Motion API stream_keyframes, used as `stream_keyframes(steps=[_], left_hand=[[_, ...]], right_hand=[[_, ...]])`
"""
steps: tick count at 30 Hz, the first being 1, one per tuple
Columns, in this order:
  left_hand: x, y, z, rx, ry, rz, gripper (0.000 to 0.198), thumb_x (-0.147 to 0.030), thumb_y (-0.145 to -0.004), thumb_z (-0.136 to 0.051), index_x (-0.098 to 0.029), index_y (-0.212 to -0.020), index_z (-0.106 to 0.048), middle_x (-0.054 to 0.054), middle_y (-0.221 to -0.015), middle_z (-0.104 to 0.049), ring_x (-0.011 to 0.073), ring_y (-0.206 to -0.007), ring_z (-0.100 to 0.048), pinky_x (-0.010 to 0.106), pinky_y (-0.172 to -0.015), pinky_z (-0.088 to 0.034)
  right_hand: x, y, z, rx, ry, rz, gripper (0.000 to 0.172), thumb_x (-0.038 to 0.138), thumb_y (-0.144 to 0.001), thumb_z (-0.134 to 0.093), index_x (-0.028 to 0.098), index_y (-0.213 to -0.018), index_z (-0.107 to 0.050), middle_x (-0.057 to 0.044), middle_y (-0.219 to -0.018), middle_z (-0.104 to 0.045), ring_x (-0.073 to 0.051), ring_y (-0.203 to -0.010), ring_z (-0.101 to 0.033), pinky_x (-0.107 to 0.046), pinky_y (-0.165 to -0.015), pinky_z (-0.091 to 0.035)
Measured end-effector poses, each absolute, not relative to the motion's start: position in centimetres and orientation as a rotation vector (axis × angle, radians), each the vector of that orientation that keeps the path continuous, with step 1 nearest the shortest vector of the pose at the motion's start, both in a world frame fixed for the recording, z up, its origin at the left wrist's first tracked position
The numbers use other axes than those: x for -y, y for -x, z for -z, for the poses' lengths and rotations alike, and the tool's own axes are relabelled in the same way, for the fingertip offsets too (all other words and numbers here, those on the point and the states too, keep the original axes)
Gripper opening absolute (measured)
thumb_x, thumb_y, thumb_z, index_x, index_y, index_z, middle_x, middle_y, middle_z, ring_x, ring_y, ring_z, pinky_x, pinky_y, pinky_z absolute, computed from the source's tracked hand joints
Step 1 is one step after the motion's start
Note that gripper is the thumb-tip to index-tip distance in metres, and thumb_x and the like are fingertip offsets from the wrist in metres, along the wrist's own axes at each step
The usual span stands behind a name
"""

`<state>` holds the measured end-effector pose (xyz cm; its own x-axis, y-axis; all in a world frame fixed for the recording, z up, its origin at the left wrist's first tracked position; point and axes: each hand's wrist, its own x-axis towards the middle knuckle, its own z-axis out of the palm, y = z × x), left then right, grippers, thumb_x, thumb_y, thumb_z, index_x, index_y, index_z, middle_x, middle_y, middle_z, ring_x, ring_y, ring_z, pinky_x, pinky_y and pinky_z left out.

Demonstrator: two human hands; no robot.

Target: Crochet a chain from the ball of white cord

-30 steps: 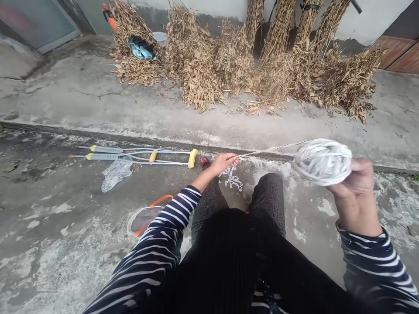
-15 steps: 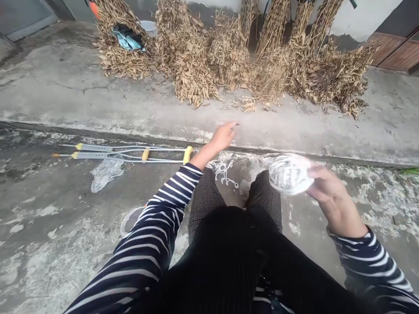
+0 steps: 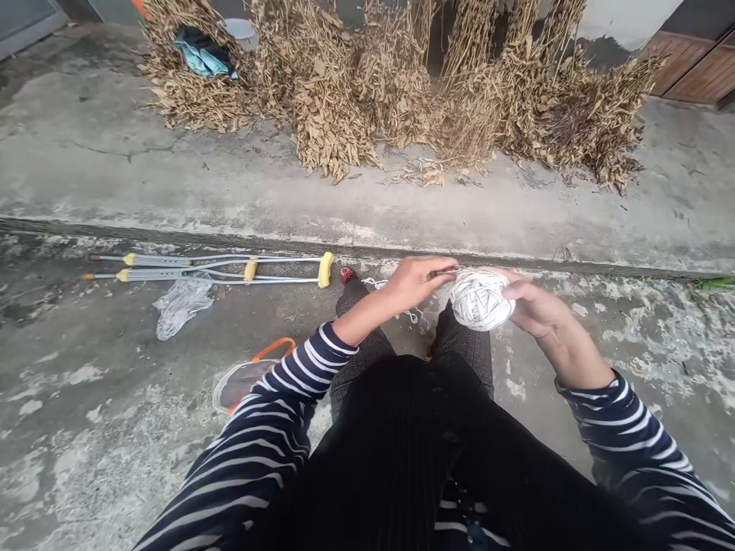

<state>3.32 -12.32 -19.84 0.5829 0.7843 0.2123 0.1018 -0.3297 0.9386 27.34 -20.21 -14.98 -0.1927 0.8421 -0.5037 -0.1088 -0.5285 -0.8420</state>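
A ball of white cord (image 3: pixel 483 300) sits in my right hand (image 3: pixel 545 317), thumb on its near side and fingers behind it. My left hand (image 3: pixel 416 287) is at the ball's left edge, thumb and fingertips pinched together on what looks like the cord's strand. Loose white cord (image 3: pixel 412 314) lies on the ground between my feet, partly hidden by my left forearm.
Two crutches (image 3: pixel 223 269) with yellow pads lie along a low concrete step (image 3: pixel 373 210). A clear plastic bag (image 3: pixel 184 306) is beside them. Nearby is an orange-handled mesh bag (image 3: pixel 244 383). Dried plant bundles (image 3: pixel 338 99) lean along the wall; a blue-and-black cloth (image 3: pixel 204 53) rests on one.
My left hand has come down and right to the ball's edge. My right hand has moved the ball slightly left, and the view has shifted a little.
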Motion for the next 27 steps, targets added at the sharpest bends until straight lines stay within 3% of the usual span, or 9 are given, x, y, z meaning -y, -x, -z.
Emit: stream_keyframes(steps=[4, 8, 13, 17, 22, 27], left_hand=[[10.9, -1.4, 17.9, -0.738, -1.921, -0.866, 0.016, -0.027, -0.096, -0.068, -0.02, -0.097, -0.083, 0.009, -0.106, -0.081, 0.0189, -0.091, -0.075, 0.034, -0.088, -0.06], [9.8, 0.4, 16.7, -0.76, -1.736, -0.767, 0.019, -0.029, -0.095, -0.066, -0.017, -0.095, -0.081, 0.009, -0.115, -0.079, 0.0111, -0.068, -0.07, 0.028, -0.068, -0.06], [9.7, 2.2, 16.6, -0.664, -1.469, -0.302, 0.026, -0.04, -0.091, -0.074, -0.015, -0.083, -0.079, 0.008, -0.076, -0.077, 0.0143, -0.062, -0.07, 0.027, -0.062, -0.059], [9.9, 4.3, 16.4, -0.652, -1.458, -0.124, 0.028, -0.044, -0.084, -0.082, -0.017, -0.077, -0.08, 0.006, -0.063, -0.072, 0.0144, -0.048, -0.063, 0.027, -0.051, -0.053], [9.4, 6.9, 15.1, -0.705, -1.52, -0.122, 0.027, -0.042, -0.079, -0.086, -0.017, -0.07, -0.079, 0.007, -0.061, -0.071, 0.0171, -0.05, -0.066, 0.03, -0.055, -0.056], [8.9, 8.1, 13.0, -0.823, -1.425, -0.393, 0.029, -0.04, -0.081, -0.084, -0.016, -0.067, -0.075, 0.012, -0.07, -0.074, 0.0251, -0.069, -0.075, 0.036, -0.063, -0.062]], right_hand=[[20.5, -27.9, 15.1, 0.956, 1.414, -1.732, 0.063, 0.03, -0.057, -0.08, 0.022, -0.119, -0.077, -0.008, -0.119, -0.076, -0.026, -0.098, -0.072, -0.039, -0.087, -0.059], [20.4, -27.8, 14.5, 1.015, 1.427, -1.681, 0.057, 0.027, -0.055, -0.083, 0.024, -0.112, -0.08, -0.005, -0.103, -0.076, -0.021, -0.086, -0.068, -0.034, -0.08, -0.057], [20.2, -27.0, 12.5, 1.123, 1.403, -1.695, 0.051, 0.022, -0.054, -0.087, 0.024, -0.105, -0.081, -0.002, -0.098, -0.075, -0.018, -0.086, -0.067, -0.029, -0.077, -0.054], [19.7, -27.5, 11.2, 1.314, 1.389, -1.737, 0.045, 0.02, -0.056, -0.083, 0.025, -0.101, -0.083, -0.002, -0.09, -0.072, -0.015, -0.076, -0.061, -0.025, -0.066, -0.05], [18.8, -29.3, 11.0, 1.403, 1.502, -1.597, 0.046, 0.024, -0.055, -0.082, 0.025, -0.101, -0.084, -0.005, -0.101, -0.074, -0.021, -0.085, -0.065, -0.03, -0.07, -0.056], [18.6, -30.0, 11.7, 1.54, 1.562, -1.48, 0.046, 0.027, -0.06, -0.082, 0.025, -0.105, -0.083, -0.004, -0.109, -0.075, -0.025, -0.098, -0.069, -0.035, -0.081, -0.06]])
